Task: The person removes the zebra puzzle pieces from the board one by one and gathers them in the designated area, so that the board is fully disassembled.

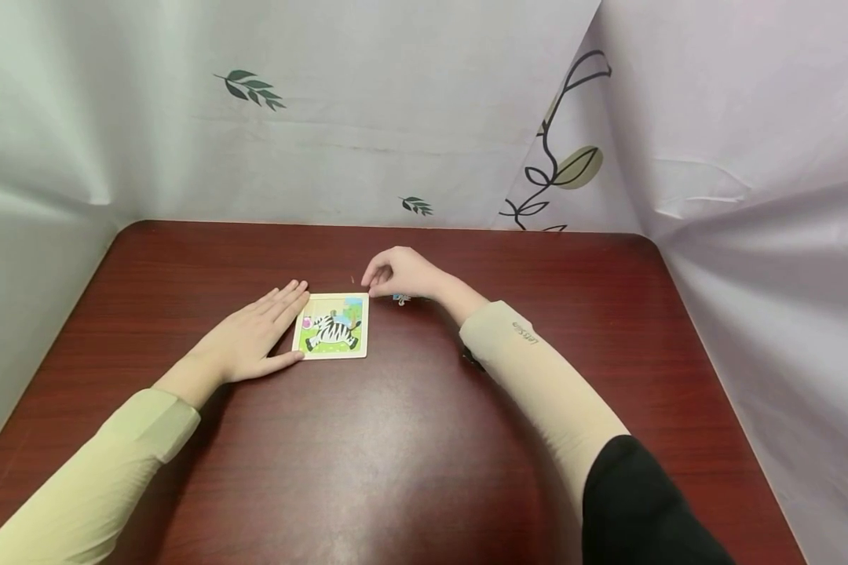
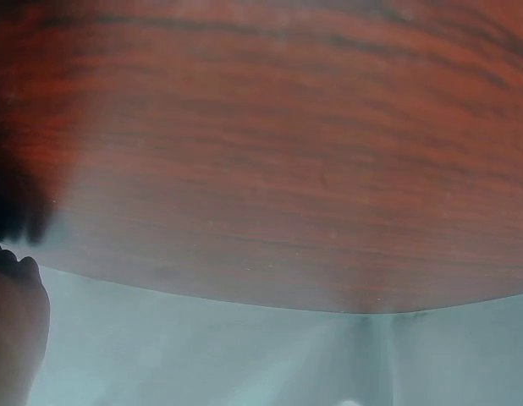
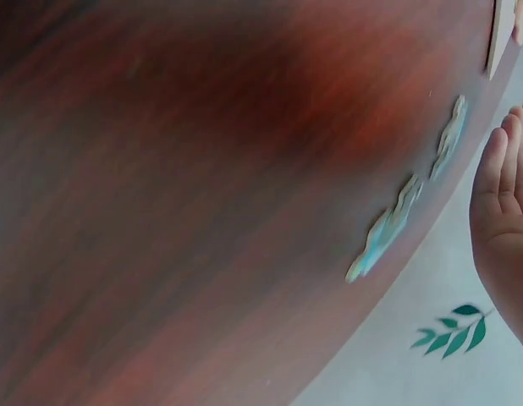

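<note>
A small framed zebra jigsaw puzzle [image 1: 330,333] lies on the table. Its upper left part looks plain and pale. My left hand [image 1: 261,333] lies flat against the puzzle's left side, fingertips at the top corner and thumb at the bottom one. By the upper right corner is my right hand [image 1: 403,271], fingers loosely bent; a gap shows between thumb and forefinger, and no held piece is visible. Beneath that hand a blue-and-white puzzle piece [image 1: 400,299] peeks out. The right wrist view shows loose puzzle pieces [image 3: 387,233] on the table near the hand's fingers [image 3: 507,161].
The dark red wooden table [image 1: 396,439] has rounded far corners. White curtains [image 1: 396,118] with leaf prints hang behind it and at both sides. In the right wrist view, the pale puzzle frame [image 3: 499,38] stands at the upper right edge.
</note>
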{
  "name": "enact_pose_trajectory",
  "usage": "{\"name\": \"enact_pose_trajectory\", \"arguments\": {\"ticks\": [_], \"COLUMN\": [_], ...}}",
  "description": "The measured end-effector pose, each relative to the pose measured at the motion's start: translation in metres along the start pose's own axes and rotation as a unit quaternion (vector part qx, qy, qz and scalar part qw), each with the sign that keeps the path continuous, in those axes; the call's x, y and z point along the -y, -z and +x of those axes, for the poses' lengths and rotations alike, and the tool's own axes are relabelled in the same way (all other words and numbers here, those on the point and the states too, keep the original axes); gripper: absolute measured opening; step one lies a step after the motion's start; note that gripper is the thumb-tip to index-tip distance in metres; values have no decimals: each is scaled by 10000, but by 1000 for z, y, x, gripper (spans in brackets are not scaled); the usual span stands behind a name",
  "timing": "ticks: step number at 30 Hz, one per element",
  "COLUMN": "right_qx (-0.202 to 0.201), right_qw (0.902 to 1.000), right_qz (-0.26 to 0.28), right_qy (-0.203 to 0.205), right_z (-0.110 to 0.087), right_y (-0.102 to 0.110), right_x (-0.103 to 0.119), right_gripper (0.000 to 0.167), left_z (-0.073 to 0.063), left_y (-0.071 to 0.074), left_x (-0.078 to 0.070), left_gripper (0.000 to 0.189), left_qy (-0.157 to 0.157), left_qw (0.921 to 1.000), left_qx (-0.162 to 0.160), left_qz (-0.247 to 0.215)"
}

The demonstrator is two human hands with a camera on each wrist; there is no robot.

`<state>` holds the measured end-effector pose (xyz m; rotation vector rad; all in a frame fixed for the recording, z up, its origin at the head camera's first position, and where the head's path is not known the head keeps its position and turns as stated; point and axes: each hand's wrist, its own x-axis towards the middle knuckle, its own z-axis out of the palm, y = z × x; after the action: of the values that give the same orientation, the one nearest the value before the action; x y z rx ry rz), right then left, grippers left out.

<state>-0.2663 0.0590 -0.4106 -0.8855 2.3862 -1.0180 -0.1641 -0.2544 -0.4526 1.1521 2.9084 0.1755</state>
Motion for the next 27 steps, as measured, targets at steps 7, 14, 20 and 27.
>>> {"name": "enact_pose_trajectory", "arguments": {"ticks": [7, 14, 20, 27], "right_qx": [57, 160, 291, 345], "right_qw": [10000, 9995, 9980, 9967], "right_qz": [-20, -257, -552, -736], "right_qy": [69, 77, 67, 38], "right_z": [8, 13, 13, 14], "right_y": [-13, -21, -25, -27], "right_x": [8, 13, 16, 15], "right_gripper": [14, 13, 17, 21], "left_z": [1, 1, 0, -1], "left_y": [0, 1, 1, -2], "left_x": [0, 0, -1, 1], "left_gripper": [93, 94, 93, 93], "left_qy": [134, 162, 132, 41], "left_qw": [9997, 9996, 9997, 10000], "left_qx": [197, 247, 189, -4], "left_qz": [-39, -40, -24, -8]}}
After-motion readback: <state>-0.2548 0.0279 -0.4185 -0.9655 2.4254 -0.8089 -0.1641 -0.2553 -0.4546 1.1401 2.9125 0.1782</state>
